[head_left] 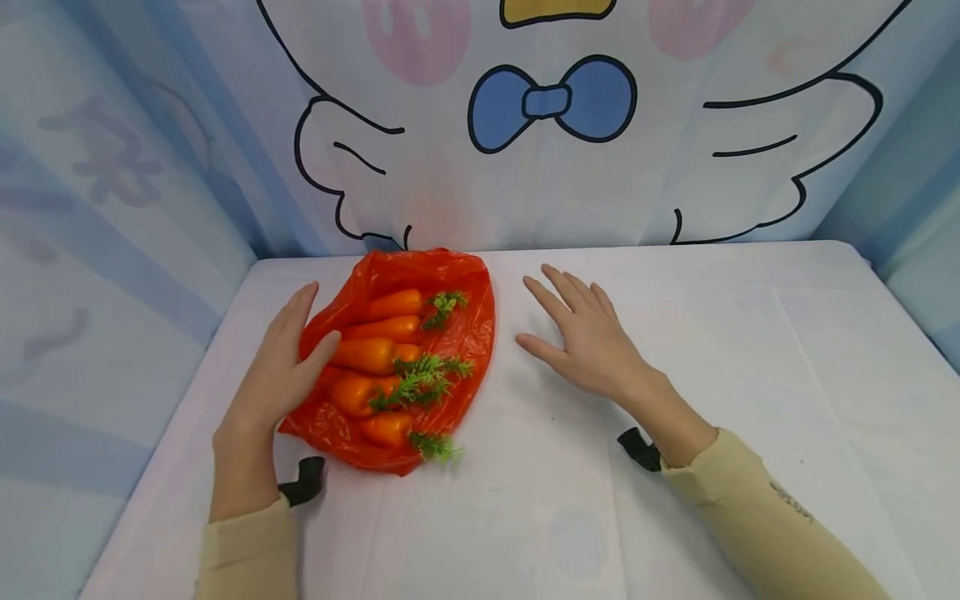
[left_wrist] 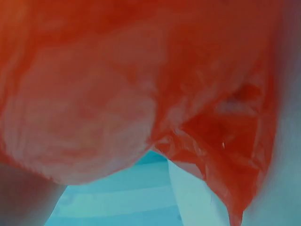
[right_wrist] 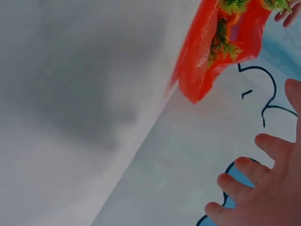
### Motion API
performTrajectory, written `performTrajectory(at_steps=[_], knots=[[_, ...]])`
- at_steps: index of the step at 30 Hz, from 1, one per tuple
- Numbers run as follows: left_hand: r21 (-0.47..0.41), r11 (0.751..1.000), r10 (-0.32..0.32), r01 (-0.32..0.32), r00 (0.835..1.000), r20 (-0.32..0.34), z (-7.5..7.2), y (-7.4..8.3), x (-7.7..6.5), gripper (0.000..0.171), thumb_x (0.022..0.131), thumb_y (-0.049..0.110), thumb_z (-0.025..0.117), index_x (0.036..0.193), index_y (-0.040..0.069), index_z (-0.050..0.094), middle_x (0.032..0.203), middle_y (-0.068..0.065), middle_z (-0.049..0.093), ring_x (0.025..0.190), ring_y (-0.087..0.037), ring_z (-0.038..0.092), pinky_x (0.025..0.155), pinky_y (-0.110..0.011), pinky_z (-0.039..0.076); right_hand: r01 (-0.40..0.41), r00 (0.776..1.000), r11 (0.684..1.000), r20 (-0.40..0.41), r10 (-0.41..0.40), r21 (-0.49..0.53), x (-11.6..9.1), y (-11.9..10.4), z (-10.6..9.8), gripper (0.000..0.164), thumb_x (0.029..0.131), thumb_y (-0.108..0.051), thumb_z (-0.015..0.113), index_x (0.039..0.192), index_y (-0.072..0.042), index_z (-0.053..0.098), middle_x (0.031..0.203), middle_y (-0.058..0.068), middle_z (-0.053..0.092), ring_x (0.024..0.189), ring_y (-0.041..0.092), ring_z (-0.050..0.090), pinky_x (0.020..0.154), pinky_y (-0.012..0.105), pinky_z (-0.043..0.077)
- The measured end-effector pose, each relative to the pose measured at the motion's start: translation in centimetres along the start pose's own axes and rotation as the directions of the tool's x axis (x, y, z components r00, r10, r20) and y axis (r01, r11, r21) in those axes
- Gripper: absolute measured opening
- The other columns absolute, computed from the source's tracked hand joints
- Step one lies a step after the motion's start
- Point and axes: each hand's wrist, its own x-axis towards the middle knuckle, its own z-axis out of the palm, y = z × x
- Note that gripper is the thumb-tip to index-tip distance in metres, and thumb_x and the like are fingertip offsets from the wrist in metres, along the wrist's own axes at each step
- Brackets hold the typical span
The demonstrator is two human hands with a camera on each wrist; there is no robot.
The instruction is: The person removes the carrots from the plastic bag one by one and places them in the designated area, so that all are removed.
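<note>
The bag [head_left: 453,335] of carrots [head_left: 366,355] lay just beside the left hand [head_left: 276,358], its fingers straight. The right hand [head_left: 585,343], fingers spread, hovered apart, right of the bag.

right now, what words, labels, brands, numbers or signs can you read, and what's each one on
None can be read in any view.
Right sleeve: a small dark mark, possibly print, too small and blurred to read.
Bag and carrots: no lettering shows.
Backdrop: drawn shapes only, such as a blue bow; no words or numbers show.
</note>
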Motion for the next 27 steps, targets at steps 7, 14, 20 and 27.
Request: performTrajectory(at_steps=[7, 14, 20, 27], knots=[[-0.067, 0.995, -0.079, 0.078, 0.997, -0.009, 0.0, 0.0, 0.0, 0.077, 0.103, 0.038, 0.053, 0.164, 0.021, 0.01, 0.167, -0.012, 0.012, 0.15, -0.04, 0.014, 0.11, -0.072, 0.021, 0.089, 0.996, 0.994, -0.004, -0.089, 0.057, 2.8, -2.9, 1.0, 0.077, 0.096, -0.044, 0.065, 0.159, -0.012, 0.033, 0.161, 0.014, 0.03, 0.145, 0.034, 0.029, 0.119, 0.052, 0.019], [-0.095, 0.992, -0.089, 0.086, 0.996, -0.027, 0.1, -0.5, -0.4, 0.076, 0.102, 0.04, 0.054, 0.164, 0.021, 0.013, 0.166, -0.014, 0.016, 0.149, -0.04, 0.017, 0.111, -0.07, 0.02, 0.141, 0.989, 0.986, 0.021, -0.143, 0.088, 5.1, -5.5, 1.9, 0.075, 0.096, -0.046, 0.064, 0.157, -0.012, 0.036, 0.16, 0.013, 0.033, 0.144, 0.033, 0.033, 0.118, 0.05, 0.024], [-0.099, 0.991, -0.099, 0.095, 0.995, -0.03, 0.2, -0.8, -0.6, 0.073, 0.103, 0.035, 0.055, 0.163, 0.02, 0.017, 0.162, -0.017, 0.026, 0.142, -0.043, 0.029, 0.107, -0.07, 0.029, 0.189, 0.979, 0.978, 0.054, -0.194, 0.09, 6.8, -8.0, 2.7, 0.074, 0.095, -0.049, 0.065, 0.155, -0.013, 0.041, 0.158, 0.011, 0.037, 0.142, 0.029, 0.035, 0.116, 0.046, 0.029], [-0.107, 0.987, -0.124, 0.123, 0.992, -0.003, 0.3, -0.6, -0.5, 0.071, 0.103, 0.033, 0.055, 0.163, 0.017, 0.02, 0.158, -0.02, 0.032, 0.141, -0.044, 0.03, 0.107, -0.071, 0.029, 0.181, 0.969, 0.974, 0.147, -0.2, 0.133, 8.2, -10.6, 3.9, 0.072, 0.095, -0.049, 0.066, 0.155, -0.019, 0.041, 0.158, 0.006, 0.037, 0.143, 0.024, 0.035, 0.116, 0.039, 0.031]])
